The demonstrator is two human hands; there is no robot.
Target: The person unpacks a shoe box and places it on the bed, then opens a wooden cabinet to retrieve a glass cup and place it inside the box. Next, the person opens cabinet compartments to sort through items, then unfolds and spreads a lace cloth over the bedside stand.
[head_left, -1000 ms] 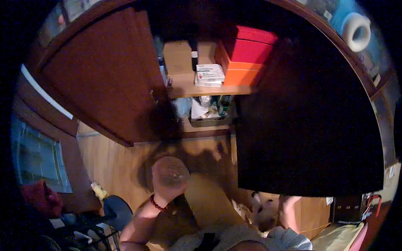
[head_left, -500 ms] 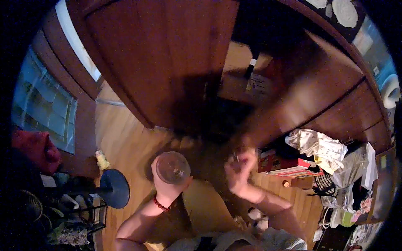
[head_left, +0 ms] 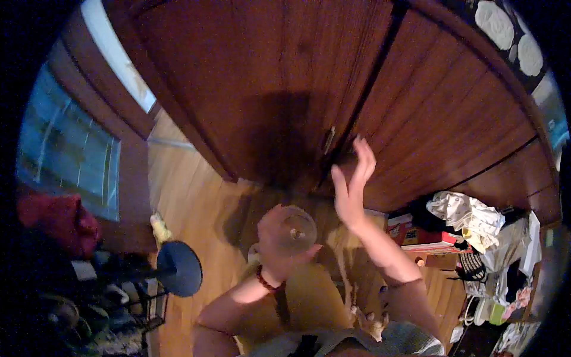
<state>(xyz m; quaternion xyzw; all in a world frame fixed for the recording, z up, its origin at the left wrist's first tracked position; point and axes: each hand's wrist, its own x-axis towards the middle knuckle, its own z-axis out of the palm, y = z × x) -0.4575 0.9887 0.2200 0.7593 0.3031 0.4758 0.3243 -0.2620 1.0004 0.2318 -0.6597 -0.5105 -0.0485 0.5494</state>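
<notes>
The person's left hand (head_left: 270, 238) holds a clear, round, see-through container (head_left: 298, 232), with its fingers curled on one side and its thumb on the other. The container is low in front of the person, over the brown wooden floor (head_left: 184, 208), and its round end faces up. A string of dark red beads (head_left: 265, 281) goes around the left wrist. The right hand (head_left: 354, 187) is up in front of a tall, dark red-brown wooden door on the right (head_left: 440, 107), and its fingers are wide, with the thumb well apart from the rest. The tips look close to the wood, but one cannot tell if they touch it. Near this hand is a small, shiny handle (head_left: 329, 139) on a matching wooden door on the left (head_left: 238, 65), and a thin dark line runs between the two doors. An orange and white cat (head_left: 371, 327) is down by the right arm. A white cloth with small marks (head_left: 467, 213) lies in a heap beside a red and white box (head_left: 437, 246)
</notes>
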